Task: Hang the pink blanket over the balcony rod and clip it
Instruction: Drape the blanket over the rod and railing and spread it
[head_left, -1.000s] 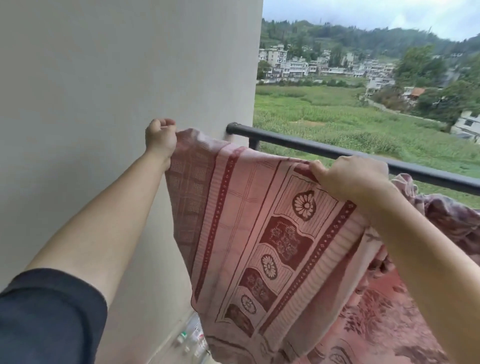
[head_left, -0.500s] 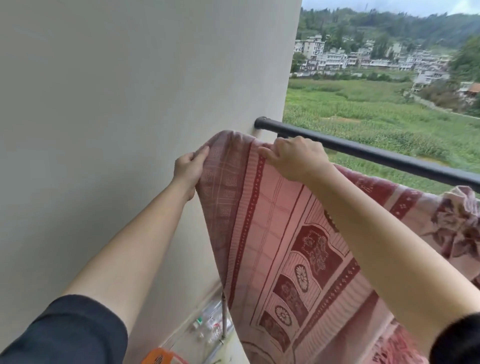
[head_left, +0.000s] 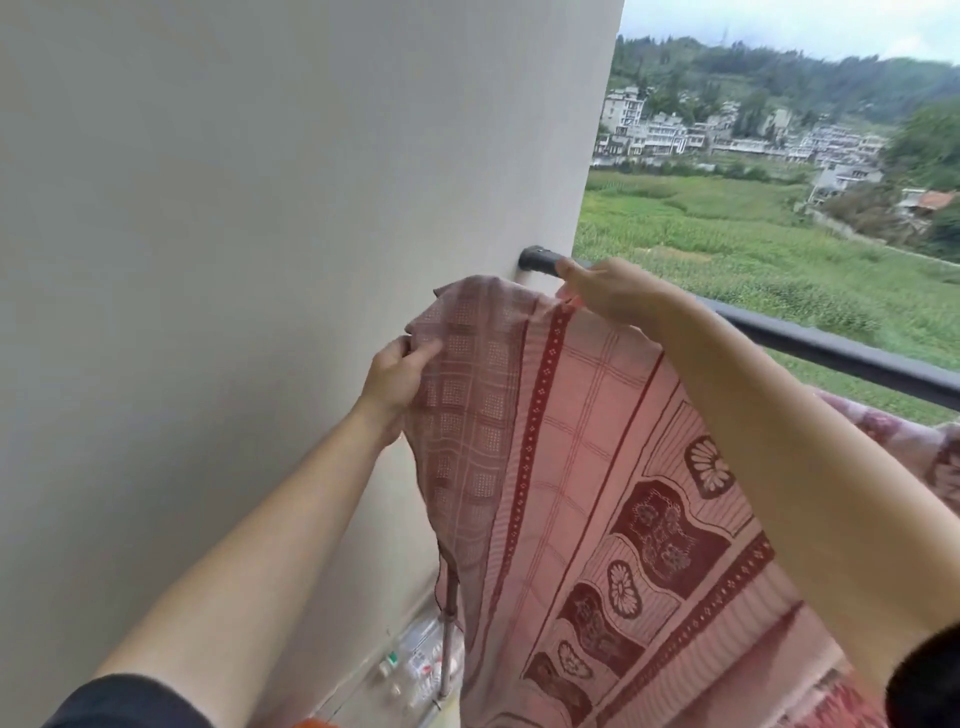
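- The blanket (head_left: 597, 441) hangs over the rod (head_left: 831, 353) at its wall end. The near side falls in a long sheet toward the floor, and the corner by the wall (head_left: 234, 260) is bunched and folded over.
- The left hand (head_left: 397, 376) pinches that bunched edge between thumb and fingers, just beside the wall.
- The right hand (head_left: 613, 291) sits on top of the rod, its fingers curled round the blanket's fold there.
- No clip shows in view, so the clipping step looks not yet done.
- Risk: most of the cloth seems to hang on the near side, so if both hands let go before clipping, its weight could drag it off the rod.
- Risk: pulling the corner out hard could slide the fold along the smooth rod, or jam it against the wall.
- Bottles (head_left: 415, 665) lie on the floor below, and the hem could brush them.
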